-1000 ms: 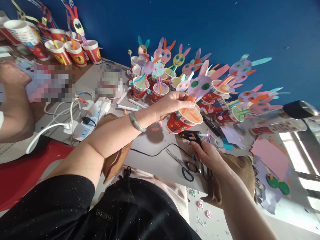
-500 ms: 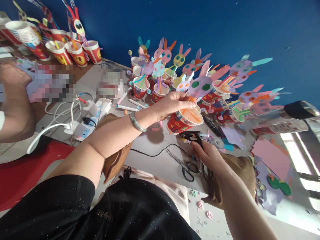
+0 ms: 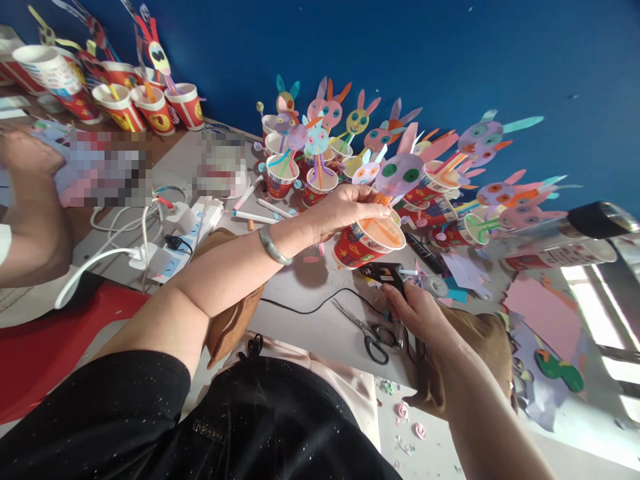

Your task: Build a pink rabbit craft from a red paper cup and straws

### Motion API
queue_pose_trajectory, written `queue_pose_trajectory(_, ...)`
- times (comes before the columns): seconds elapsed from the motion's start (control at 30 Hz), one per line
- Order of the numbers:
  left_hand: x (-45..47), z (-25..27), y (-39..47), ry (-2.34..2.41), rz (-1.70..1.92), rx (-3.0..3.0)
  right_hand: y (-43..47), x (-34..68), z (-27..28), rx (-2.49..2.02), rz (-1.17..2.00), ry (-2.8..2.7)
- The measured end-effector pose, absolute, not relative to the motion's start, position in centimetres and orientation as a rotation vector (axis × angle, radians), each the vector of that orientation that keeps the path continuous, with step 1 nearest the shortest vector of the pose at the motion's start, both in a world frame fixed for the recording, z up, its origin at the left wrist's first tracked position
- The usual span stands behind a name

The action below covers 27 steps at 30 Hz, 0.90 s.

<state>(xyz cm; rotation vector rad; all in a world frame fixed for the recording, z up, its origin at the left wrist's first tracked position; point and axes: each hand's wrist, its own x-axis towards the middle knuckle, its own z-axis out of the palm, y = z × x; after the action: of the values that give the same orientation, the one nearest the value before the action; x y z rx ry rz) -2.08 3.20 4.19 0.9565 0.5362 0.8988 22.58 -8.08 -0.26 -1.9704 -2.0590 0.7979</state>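
Note:
My left hand (image 3: 345, 210) pinches the orange stick of a purple paper bunny face (image 3: 400, 175) with green eyes, holding it inside a red paper cup (image 3: 365, 243) that tilts above the table. Just below the cup, my right hand (image 3: 417, 313) grips a black hot glue gun (image 3: 383, 272) whose nozzle points toward the cup. The gun's black cord (image 3: 320, 308) trails left across the table.
Black-handled scissors (image 3: 370, 333) lie beside my right hand. Several finished bunny cups (image 3: 320, 157) crowd the back by the blue wall. A power strip with white cables (image 3: 170, 247) sits left. Another person's arm (image 3: 30, 207) rests far left. Paper scraps (image 3: 540, 313) lie right.

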Motion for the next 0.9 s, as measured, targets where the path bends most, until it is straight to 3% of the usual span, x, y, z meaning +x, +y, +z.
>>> queue_pose_trajectory(0.4, -2.3, 4.2, 3.3, 0.542, 0.873, 1.003, -8.2, 23.6, -0.5, -1.928, 0.77, -2.027)
queue_pose_trajectory(0.9, -2.3, 4.3, 3.2, 0.551, 0.863, 1.007, -9.2, 22.7, -1.2, -1.789, 1.176, -1.317)
